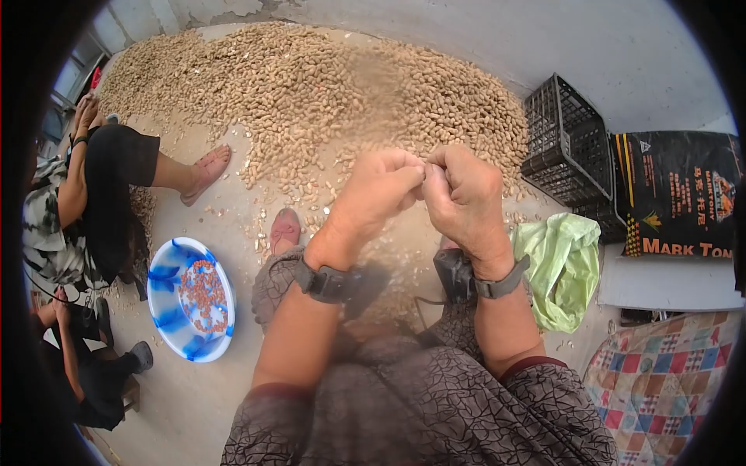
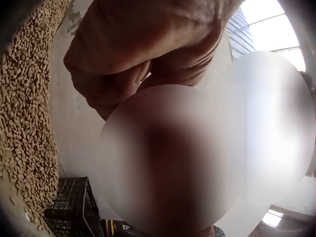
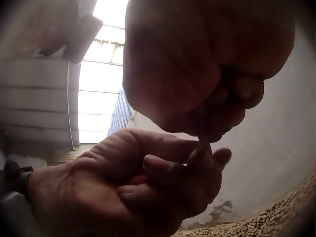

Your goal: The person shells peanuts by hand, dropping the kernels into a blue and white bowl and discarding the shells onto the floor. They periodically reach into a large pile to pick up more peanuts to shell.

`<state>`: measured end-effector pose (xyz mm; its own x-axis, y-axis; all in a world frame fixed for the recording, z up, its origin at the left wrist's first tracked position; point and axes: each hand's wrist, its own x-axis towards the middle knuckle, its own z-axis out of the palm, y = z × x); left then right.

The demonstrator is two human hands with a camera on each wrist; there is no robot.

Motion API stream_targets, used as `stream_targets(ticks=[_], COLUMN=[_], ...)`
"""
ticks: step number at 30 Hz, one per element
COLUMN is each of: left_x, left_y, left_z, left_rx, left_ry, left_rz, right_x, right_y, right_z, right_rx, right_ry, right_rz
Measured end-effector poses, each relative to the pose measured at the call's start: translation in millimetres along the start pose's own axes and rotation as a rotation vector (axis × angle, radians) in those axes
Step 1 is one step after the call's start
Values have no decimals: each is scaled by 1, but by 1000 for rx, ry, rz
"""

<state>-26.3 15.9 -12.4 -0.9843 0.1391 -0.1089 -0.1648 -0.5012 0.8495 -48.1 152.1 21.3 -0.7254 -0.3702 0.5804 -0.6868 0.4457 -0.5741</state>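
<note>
My left hand (image 1: 374, 193) and right hand (image 1: 468, 200) meet in front of my lap, thumbs and forefingers drawn together. Between them they pinch a small thing, most likely a peanut, nearly all hidden by the fingertips. In the right wrist view, the left hand (image 3: 108, 182) comes in from the lower left, its fingertips right against those of the right hand (image 3: 207, 64) above. The other fingers of both hands are curled in. Beyond them a wide heap of unshelled peanuts (image 1: 303, 85) spreads along the wall.
On the floor at left is a blue-and-white basin (image 1: 162, 299) with reddish kernels. Two people sit at the far left, one with a sandalled foot (image 1: 208, 172) near the heap. At right are a black crate (image 1: 563, 136), a green plastic bag (image 1: 556, 268), a black printed sack (image 1: 676, 186) and a checked cloth (image 1: 660, 373).
</note>
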Motion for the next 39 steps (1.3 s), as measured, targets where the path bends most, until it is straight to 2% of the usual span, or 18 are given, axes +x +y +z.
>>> stream_targets(ticks=[11, 17, 19, 23, 25, 27, 28, 29, 31, 32, 33, 35, 37, 38, 39], left_x=[-3, -3, -3, -8, -8, -7, -8, -10, -14, -14, -14, -15, -19, -21, -23], left_y=[8, 9, 9, 15, 15, 12, 19, 23, 26, 15, 12, 6, 4, 5, 8], left_z=[6, 9, 7, 4, 3, -3, -4, -4, -4, -10, -13, -20, -22, -23, -23], left_rx=[-38, -120, -27, 27, 4, 58, 595, 592, 902, 424, 417, 14, 19, -1, -21], left_ry=[-9, 18, -51, -88, -81, -188, -167, -167, -188, -219, -215, -178, -152, -211, -272], left_rz=[-33, -69, -5, -60, -67, -18, 117, 105, 216, 65, 58, -90, -56, -66, -75], right_x=[-1, -2, -2, -5, -5, -8, -8, -8, -10, -12, -13, -14, -17, -19, -20], right_y=[-2, 6, 1, 4, 7, 9, 7, 5, 0, 2, 2, -2, -14, -19, -18], right_z=[0, 5, 1, 2, 4, 4, 3, 3, 3, 6, 6, 5, 5, 6, 5], right_rx=[63, 100, 41, 17, 38, 109, 107, 109, 97, 93, 94, 7, 47, 82, 85], right_ry=[-33, 16, -13, -3, 12, 47, 34, 30, 4, 14, 7, 4, -19, -36, -40], right_rz=[-16, -65, -63, -134, -110, -108, -90, -78, -84, -116, -109, -149, -69, 9, 10])
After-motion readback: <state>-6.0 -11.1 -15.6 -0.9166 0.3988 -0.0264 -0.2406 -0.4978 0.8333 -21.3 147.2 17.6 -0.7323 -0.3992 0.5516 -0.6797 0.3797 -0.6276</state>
